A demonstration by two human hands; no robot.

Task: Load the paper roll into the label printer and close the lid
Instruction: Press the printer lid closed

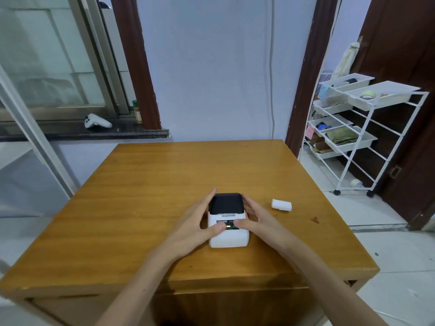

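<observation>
A small white label printer (227,238) with a black lid (226,203) sits on the wooden table (164,184), near its front middle. The lid lies flat and looks closed; a small lit display shows on the printer's front. My left hand (199,222) cups the printer's left side, its thumb on the front panel. My right hand (256,220) cups the right side, its thumb also resting by the display. A white paper roll (281,204) lies on its side on the table, to the right of the printer, apart from both hands.
A white wire trolley (357,128) with trays of odds and ends stands on the floor at the right, by a dark door. A white game controller (97,121) rests on the window sill at the back left. The wall stands just behind the table.
</observation>
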